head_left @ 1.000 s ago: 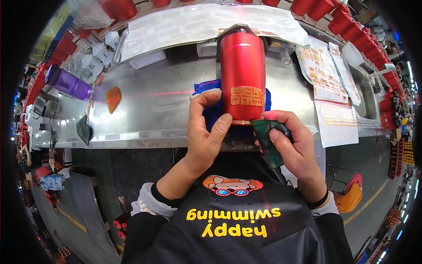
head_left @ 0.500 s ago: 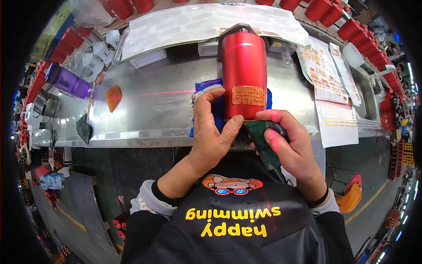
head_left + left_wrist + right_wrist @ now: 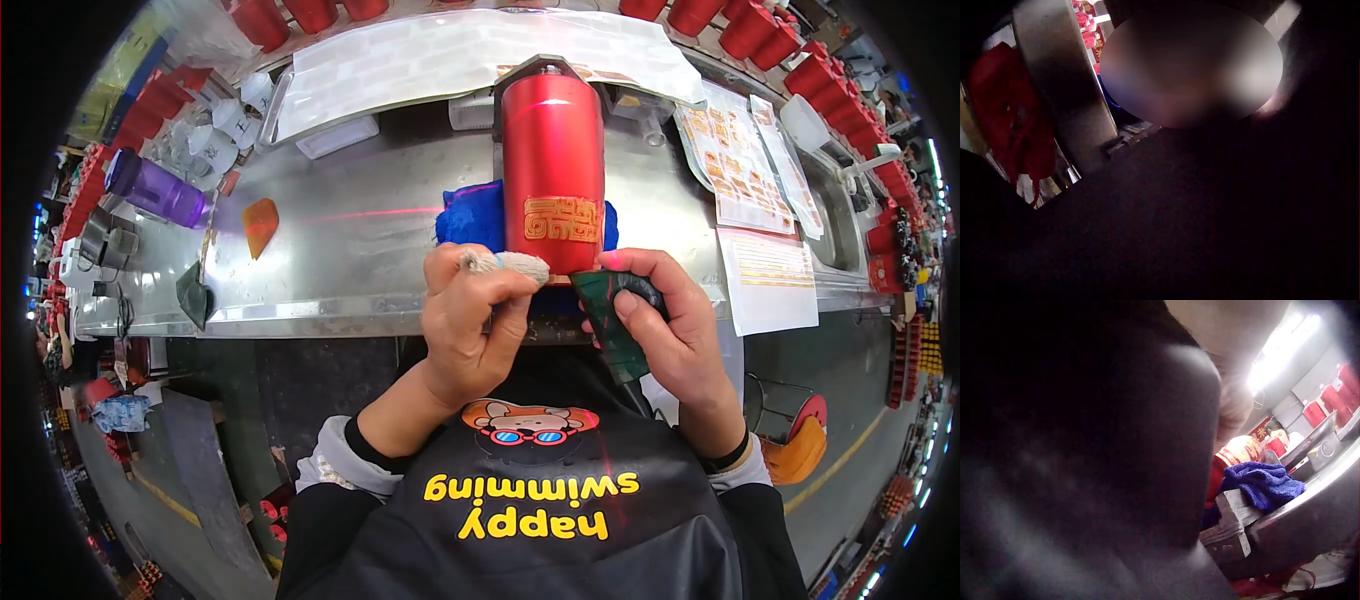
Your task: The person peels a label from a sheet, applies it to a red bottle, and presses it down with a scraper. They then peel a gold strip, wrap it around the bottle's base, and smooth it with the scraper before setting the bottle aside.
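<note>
A red metal canister (image 3: 553,140) lies with its near end toward me in the head view, a gold patterned decal (image 3: 562,220) on its upper side. My left hand (image 3: 465,325) pinches a small rolled white cloth (image 3: 512,265) beside the canister's near end, fingers curled. In my right hand (image 3: 680,325) is a dark green scraper (image 3: 608,330), gripped between thumb and fingers, its upper edge close to the canister's near right corner. Under the canister, a blue towel (image 3: 470,215) shows on both sides. The left wrist view is mostly dark and blurred.
The steel table (image 3: 350,250) carries an orange scraper (image 3: 259,227), another green piece (image 3: 191,294) and a purple bottle (image 3: 155,188) at left. Decal sheets (image 3: 735,160) lie at right, near a sink (image 3: 842,225). Long white paper (image 3: 400,65) spans the back.
My left hand has come off the canister's left side and down toward its near end, its fingers curling in with the cloth. The right hand with the scraper shifted left, then back right.
</note>
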### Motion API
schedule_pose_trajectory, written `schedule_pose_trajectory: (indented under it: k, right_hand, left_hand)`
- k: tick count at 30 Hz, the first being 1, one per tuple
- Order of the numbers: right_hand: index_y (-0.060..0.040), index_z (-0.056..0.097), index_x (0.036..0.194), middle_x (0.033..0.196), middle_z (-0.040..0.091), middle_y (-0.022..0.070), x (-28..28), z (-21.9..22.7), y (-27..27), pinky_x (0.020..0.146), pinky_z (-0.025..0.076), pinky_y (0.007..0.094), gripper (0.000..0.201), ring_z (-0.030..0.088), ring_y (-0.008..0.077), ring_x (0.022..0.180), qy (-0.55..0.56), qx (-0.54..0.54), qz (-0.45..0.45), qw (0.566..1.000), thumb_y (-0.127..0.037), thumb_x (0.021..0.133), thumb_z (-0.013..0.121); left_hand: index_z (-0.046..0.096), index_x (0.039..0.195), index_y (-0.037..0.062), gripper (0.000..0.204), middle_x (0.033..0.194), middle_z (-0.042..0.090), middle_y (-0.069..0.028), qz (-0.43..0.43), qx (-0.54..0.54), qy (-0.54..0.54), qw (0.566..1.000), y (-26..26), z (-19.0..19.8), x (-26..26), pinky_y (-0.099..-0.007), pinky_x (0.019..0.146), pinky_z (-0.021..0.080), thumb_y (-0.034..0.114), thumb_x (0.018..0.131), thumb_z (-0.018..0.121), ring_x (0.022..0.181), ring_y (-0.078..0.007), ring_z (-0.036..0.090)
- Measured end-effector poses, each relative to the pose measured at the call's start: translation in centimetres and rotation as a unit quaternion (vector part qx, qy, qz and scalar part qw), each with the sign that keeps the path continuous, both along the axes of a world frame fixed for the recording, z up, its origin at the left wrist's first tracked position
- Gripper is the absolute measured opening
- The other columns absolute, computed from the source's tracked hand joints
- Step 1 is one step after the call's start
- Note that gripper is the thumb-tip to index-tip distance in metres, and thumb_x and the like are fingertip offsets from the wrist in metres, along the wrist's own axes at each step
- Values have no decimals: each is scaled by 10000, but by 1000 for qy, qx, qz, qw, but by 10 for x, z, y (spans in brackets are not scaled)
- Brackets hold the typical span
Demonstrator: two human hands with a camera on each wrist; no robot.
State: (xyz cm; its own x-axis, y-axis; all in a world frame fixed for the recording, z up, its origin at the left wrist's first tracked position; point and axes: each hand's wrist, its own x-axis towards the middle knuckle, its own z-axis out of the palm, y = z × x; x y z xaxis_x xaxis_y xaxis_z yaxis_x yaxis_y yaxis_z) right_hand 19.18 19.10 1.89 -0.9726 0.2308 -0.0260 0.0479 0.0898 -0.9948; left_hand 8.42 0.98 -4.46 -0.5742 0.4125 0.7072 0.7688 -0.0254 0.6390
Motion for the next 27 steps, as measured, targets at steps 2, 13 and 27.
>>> schedule_pose_trajectory:
  k: [2,13,27]
  right_hand:
    - [11,563,1201,865,695,84,0,-2,1,695,537,273,291,674,127,769,10,2,1,1000,14,921,484]
    - [10,566,1190,851,691,81,1,-3,3,680,531,278,281,667,127,748,6,6,-9,1000,-1,918,496]
    - [21,560,1182,860,656,65,3,3,7,710,488,249,278,601,90,778,27,96,3,995,-24,908,540]
  left_hand:
    - [640,938,93,202,940,691,-75,19,2,51,999,5,5,0,-379,776,407,-9,770,687,835,-271,533]
    - [636,956,54,155,947,693,-66,9,23,-58,998,1,-1,2,-337,827,437,-33,830,662,893,-256,544]
    - [606,1014,48,182,987,662,-94,11,21,-20,1000,2,-7,0,-346,862,422,-21,849,639,942,-256,532]
